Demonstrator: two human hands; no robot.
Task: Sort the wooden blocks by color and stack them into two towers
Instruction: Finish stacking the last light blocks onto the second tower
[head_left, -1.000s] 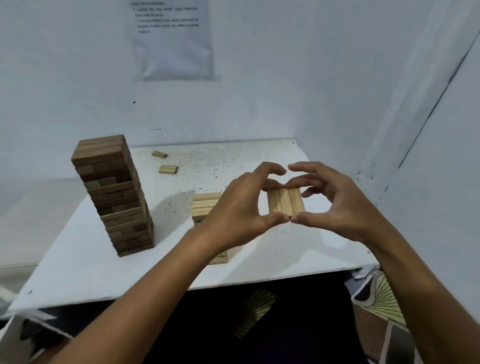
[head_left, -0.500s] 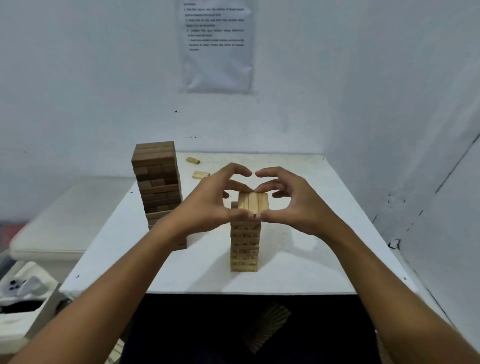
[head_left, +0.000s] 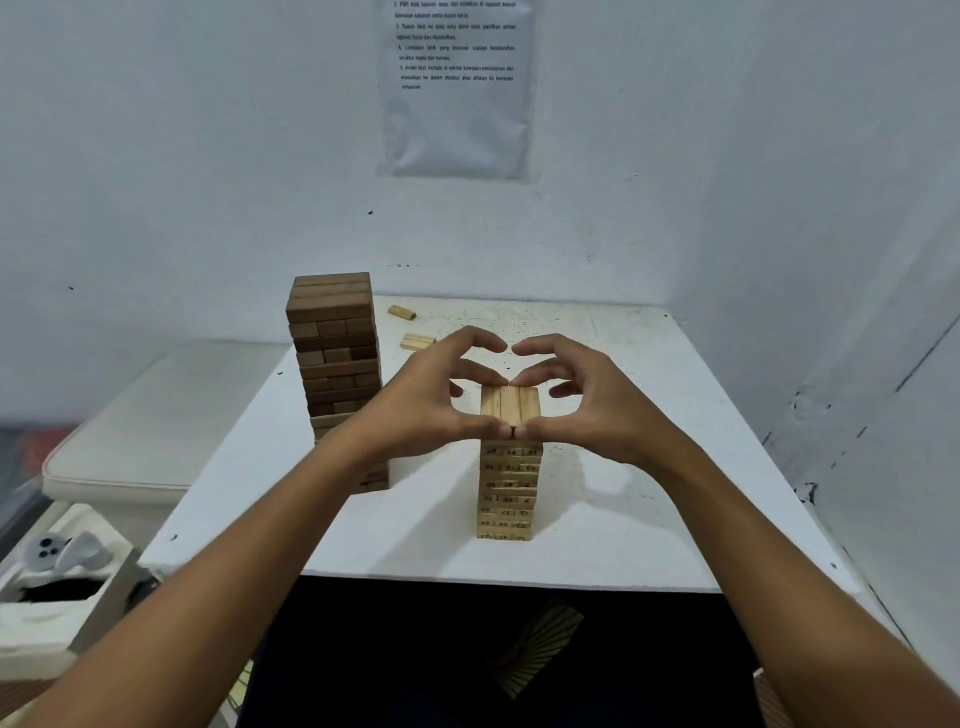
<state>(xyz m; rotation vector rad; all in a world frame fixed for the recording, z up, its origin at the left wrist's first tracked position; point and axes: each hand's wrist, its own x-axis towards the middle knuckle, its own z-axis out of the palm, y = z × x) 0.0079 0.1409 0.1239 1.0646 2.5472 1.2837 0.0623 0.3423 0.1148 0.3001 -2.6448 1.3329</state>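
Pinching three light blocks (head_left: 510, 402) atop light tower (head_left: 508, 488).

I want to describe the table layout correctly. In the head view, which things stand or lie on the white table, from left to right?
Dark wooden block tower → single loose light block → pair of loose light blocks → light wooden block tower, whose top layer both hands hold.

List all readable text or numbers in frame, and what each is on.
Printed white paper sheet taped to wall: several numbered lines of small print, too blurred to quote.
Light pine block tower: dark numbers stamped on block ends; "14" reads near the top, the rest too small or smeared.
Dark brown block tower: no markings visible.
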